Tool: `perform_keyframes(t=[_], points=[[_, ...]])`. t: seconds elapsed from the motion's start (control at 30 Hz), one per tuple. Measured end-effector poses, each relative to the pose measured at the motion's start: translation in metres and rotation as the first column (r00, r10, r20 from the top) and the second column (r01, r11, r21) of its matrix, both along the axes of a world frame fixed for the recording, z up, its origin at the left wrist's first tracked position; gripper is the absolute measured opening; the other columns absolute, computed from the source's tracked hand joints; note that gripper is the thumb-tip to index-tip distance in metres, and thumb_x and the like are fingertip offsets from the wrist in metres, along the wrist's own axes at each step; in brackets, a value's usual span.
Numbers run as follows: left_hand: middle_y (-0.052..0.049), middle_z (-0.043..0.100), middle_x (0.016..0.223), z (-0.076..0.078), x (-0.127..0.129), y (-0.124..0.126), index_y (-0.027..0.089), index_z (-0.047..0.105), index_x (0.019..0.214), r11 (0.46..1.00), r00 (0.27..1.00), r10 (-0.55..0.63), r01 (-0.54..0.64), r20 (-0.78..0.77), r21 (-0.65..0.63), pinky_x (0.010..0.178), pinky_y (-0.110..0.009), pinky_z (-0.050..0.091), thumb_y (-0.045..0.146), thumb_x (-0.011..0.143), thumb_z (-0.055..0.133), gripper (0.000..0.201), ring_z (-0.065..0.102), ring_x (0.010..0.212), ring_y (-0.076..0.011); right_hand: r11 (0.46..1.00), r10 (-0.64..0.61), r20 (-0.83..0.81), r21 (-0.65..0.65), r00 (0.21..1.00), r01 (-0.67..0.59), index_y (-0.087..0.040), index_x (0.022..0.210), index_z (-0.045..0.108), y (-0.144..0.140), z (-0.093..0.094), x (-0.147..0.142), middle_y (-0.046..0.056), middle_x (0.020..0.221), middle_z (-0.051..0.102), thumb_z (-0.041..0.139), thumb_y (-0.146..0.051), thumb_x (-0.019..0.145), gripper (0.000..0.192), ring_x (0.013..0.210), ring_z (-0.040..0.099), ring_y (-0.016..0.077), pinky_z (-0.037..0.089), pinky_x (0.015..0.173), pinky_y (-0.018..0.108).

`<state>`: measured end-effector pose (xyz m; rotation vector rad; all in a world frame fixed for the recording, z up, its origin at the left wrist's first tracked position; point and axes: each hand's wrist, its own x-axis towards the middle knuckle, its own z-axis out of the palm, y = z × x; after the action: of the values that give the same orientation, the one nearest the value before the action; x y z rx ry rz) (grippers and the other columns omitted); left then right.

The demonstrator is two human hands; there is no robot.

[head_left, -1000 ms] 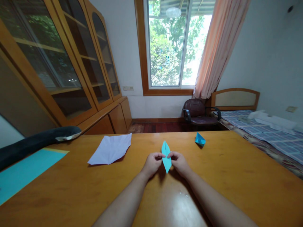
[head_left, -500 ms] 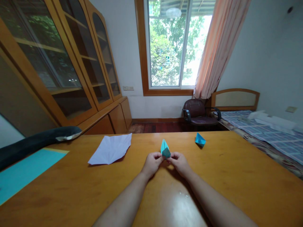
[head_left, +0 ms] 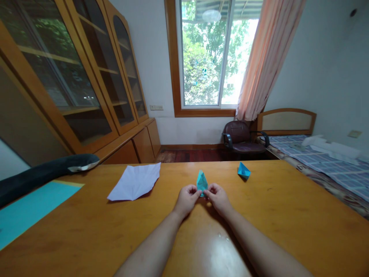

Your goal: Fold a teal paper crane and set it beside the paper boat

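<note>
The folded turquoise paper (head_left: 202, 182) stands point-up just above the middle of the wooden table (head_left: 288, 215), pinched at its base from both sides. The left hand (head_left: 188, 197) and right hand (head_left: 218, 197) each close fingertips on it. A small turquoise boat (head_left: 243, 170) sits to the right, creased white paper (head_left: 135, 186) to the left.

Table layout, head view
Folded paper (head_left: 202, 181) between both hands, mid-table (head_left: 288, 215); creased sheet (head_left: 135, 186) left, small paper boat (head_left: 243, 171) right
</note>
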<state>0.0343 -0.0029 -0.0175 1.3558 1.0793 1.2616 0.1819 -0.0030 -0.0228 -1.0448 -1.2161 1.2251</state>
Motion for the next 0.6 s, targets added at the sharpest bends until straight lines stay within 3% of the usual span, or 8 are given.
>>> perform_keyframes(t=[0.17, 0.33, 0.43, 0.6], points=[[0.003, 0.057, 0.063, -0.0034, 0.0016, 0.0005, 0.016, 0.052, 0.070, 0.999, 0.993, -0.040, 0.041, 0.112, -0.008, 0.059, -0.021, 0.042, 0.031, 0.065, 0.073, 0.026, 0.054, 0.060, -0.0104, 1.000, 0.008, -0.011, -0.023, 1.000, -0.009, -0.021, 0.061, 0.044, 0.0019, -0.0031, -0.0015, -0.003, 0.049, 0.057, 0.077, -0.046, 0.059, 0.041, 0.045, 0.050, 0.0111, 0.035, 0.046, 0.022], [0.005, 0.059, 0.064, 0.0009, 0.0035, -0.0022, 0.019, 0.048, 0.085, 0.997, 0.978, -0.036, 0.050, 0.206, -0.066, 0.058, -0.021, 0.044, 0.031, 0.063, 0.076, 0.039, 0.057, 0.059, -0.0111, 0.992, 0.062, -0.073, -0.101, 0.995, -0.069, -0.022, 0.076, 0.046, 0.0028, -0.0021, -0.0035, -0.008, 0.046, 0.054, 0.077, -0.044, 0.058, 0.042, 0.040, 0.045, 0.0098, 0.033, 0.042, 0.021], [0.002, 0.063, 0.068, 0.0027, 0.0033, -0.0031, 0.017, 0.052, 0.090, 0.997, 0.978, -0.036, 0.049, 0.206, -0.057, 0.063, -0.023, 0.046, 0.030, 0.065, 0.074, 0.036, 0.060, 0.063, -0.0123, 0.992, 0.080, -0.097, -0.092, 0.992, -0.089, -0.020, 0.087, 0.051, 0.0023, 0.0002, -0.0046, -0.006, 0.054, 0.060, 0.078, -0.042, 0.058, 0.045, 0.042, 0.046, 0.0089, 0.034, 0.044, 0.020], [-0.003, 0.066, 0.080, 0.0018, 0.0012, -0.0029, 0.014, 0.063, 0.088, 0.999, 0.992, -0.009, 0.014, 0.122, -0.036, 0.067, -0.025, 0.047, 0.028, 0.068, 0.066, 0.025, 0.060, 0.071, -0.0147, 0.996, 0.047, -0.145, -0.069, 0.988, -0.057, -0.020, 0.090, 0.053, 0.0014, 0.0012, -0.0017, -0.002, 0.070, 0.064, 0.078, -0.038, 0.057, 0.045, 0.056, 0.056, 0.0123, 0.042, 0.050, 0.023]])
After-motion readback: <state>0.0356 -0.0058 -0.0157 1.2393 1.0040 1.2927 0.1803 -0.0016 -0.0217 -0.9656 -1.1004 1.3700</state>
